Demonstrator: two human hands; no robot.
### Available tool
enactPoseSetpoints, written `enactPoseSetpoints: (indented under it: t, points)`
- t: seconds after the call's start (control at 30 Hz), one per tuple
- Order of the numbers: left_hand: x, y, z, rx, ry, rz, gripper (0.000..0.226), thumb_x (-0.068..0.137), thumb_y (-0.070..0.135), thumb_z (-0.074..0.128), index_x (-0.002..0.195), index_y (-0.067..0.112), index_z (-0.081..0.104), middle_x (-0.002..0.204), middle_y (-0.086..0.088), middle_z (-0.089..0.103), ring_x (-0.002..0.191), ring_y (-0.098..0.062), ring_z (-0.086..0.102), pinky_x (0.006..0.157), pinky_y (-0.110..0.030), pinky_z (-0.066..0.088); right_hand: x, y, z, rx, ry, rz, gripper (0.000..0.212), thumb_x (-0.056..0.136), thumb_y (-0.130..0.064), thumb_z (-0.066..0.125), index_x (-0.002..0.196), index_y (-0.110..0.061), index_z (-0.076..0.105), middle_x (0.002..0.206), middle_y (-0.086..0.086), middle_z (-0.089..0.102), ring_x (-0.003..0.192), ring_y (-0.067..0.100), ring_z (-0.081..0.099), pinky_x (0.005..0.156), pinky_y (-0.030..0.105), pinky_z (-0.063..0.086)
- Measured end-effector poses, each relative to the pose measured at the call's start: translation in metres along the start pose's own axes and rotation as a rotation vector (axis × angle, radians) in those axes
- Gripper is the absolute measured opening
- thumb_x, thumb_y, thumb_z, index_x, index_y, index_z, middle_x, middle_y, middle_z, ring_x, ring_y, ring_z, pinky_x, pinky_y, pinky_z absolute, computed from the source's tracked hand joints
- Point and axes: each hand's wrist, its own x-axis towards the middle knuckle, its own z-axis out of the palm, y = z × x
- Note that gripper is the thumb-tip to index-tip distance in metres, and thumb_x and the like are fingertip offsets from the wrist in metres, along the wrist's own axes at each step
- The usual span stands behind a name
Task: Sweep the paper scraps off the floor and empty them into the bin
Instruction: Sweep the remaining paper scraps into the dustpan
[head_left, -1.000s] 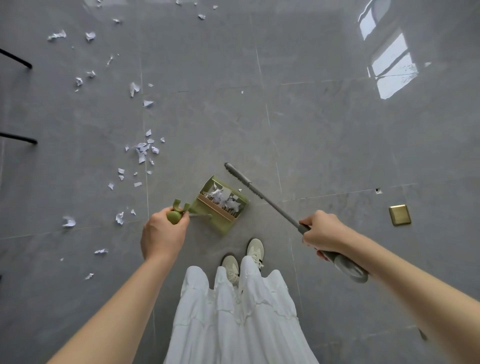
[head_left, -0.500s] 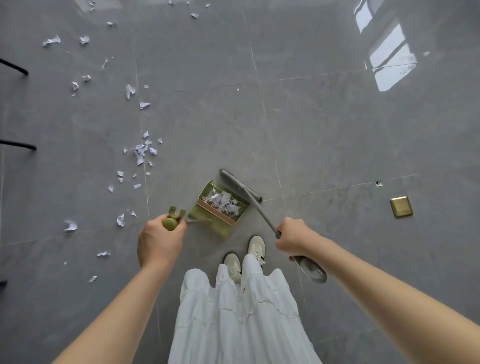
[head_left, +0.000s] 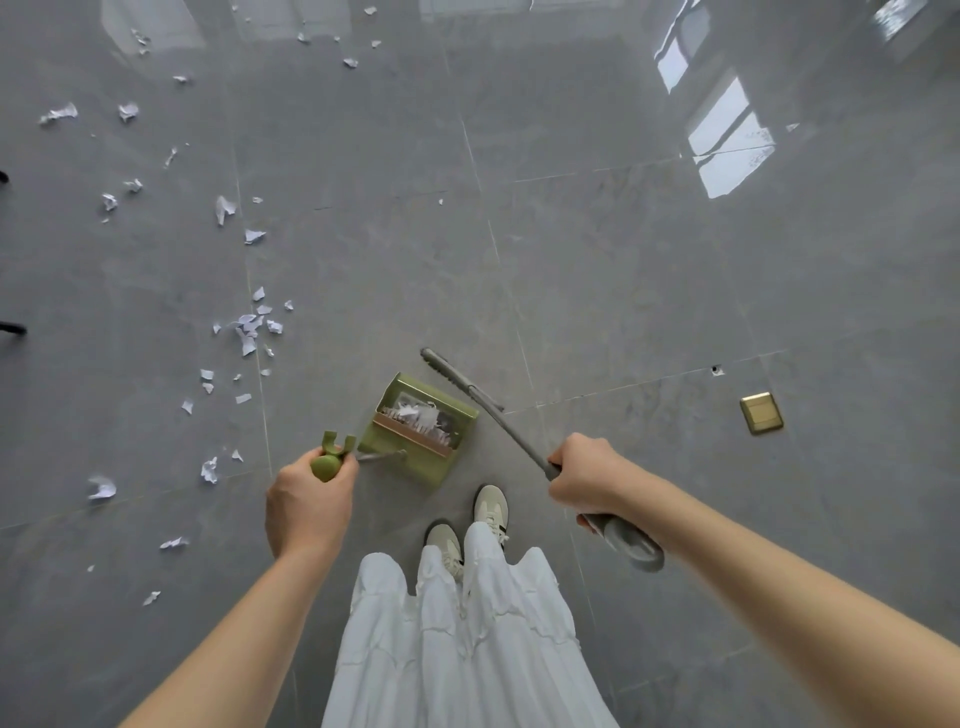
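My left hand (head_left: 309, 501) grips the green top of the dustpan handle (head_left: 328, 461). The green dustpan (head_left: 422, 431) stands on the grey floor just ahead of my shoes, with white paper scraps inside it. My right hand (head_left: 589, 475) grips the grey broom handle (head_left: 511, 434); the broom head (head_left: 457, 376) rests on the floor beside the dustpan's right edge. Several white paper scraps (head_left: 249, 327) lie scattered over the floor to the left and far left. No bin is in view.
A brass floor socket (head_left: 761, 413) sits in the tiles at the right. Dark thin furniture legs (head_left: 11, 328) poke in at the left edge. My white skirt (head_left: 467, 639) and shoes (head_left: 491, 506) fill the bottom centre. Window glare lies on the floor at upper right.
The broom swung in towards the dustpan, its head now beside the pan's right edge. My right hand drew closer to my body, then shifted right again. The dustpan stayed put.
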Motion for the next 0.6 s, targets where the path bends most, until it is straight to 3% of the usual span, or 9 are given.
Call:
enactPoseSetpoints:
  t: [0.33, 0.6]
  points:
    - [0.010, 0.023, 0.008, -0.039, 0.028, -0.026, 0.038, 0.091, 0.028, 0.068, 0.060, 0.017, 0.049, 0.055, -0.006, 0.045, 0.068, -0.038, 0.046, 0.063, -0.036, 0.035, -0.002, -0.002, 0.005, 0.065, -0.047, 0.000, 0.011, 0.076, -0.001, 0.038, 0.076, -0.008, 0.046, 0.070, 0.012, 0.050, 0.037, 0.022, 0.049, 0.039, 0.021, 0.042]
    - [0.033, 0.022, -0.011, -0.091, 0.099, -0.138, 0.037, 0.090, 0.034, 0.065, 0.062, 0.014, 0.050, 0.063, -0.012, 0.053, 0.073, -0.040, 0.053, 0.064, -0.037, 0.041, -0.002, -0.022, -0.015, 0.108, -0.026, -0.006, 0.013, 0.079, 0.000, 0.044, 0.079, -0.006, 0.055, 0.068, 0.014, 0.055, 0.031, 0.019, 0.046, 0.041, 0.024, 0.044]
